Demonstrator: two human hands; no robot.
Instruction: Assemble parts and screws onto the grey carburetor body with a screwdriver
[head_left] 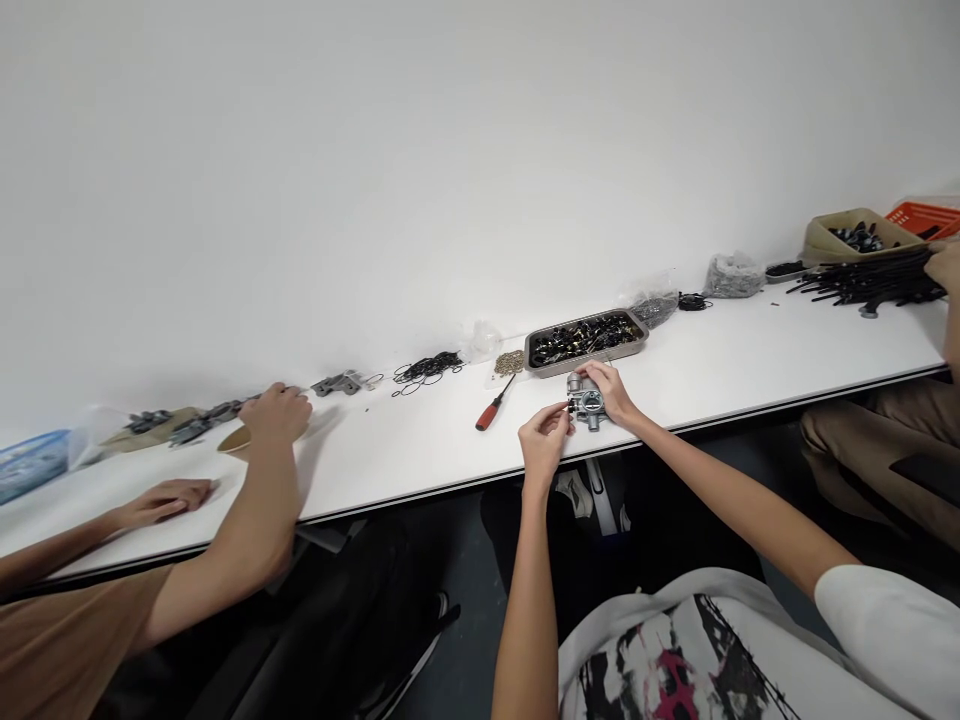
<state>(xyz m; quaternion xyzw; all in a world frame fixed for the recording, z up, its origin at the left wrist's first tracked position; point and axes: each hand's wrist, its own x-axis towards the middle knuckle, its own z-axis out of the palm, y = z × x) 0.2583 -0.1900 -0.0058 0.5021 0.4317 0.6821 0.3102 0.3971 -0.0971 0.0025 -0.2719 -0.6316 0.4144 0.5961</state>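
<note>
a: so, where's that small grey metal part (586,403) sitting for you?

b: it's on the white table (750,360), near the front edge, under your right hand (611,390). your right hand is closed over its top and far side, holding it down. your left hand (544,440) comes in from the near side, thumb and forefinger pinched narrow on something tiny at the part's left face; i cannot tell what.

a: just the one part?

b: one in your hands. it's cast metal, lumpy, with a round face towards you.

a: and around it?

b: just behind it, one shallow rectangular tray (630,345) full of small dark and brassy pieces. to its left, one screwdriver (495,403) with a red handle and black shaft, lying flat. a little heap of brass-coloured bits (510,362) sits by the tray, then a loose tangle of thin black rubber rings (427,370).

a: anyone else at the table?

b: a person on your left has two hands out: one (277,412) near some grey castings (341,382), the other (169,497) flat on the table. far right, another person's hand (946,265) rests by a bundle of black rods (870,280).
</note>
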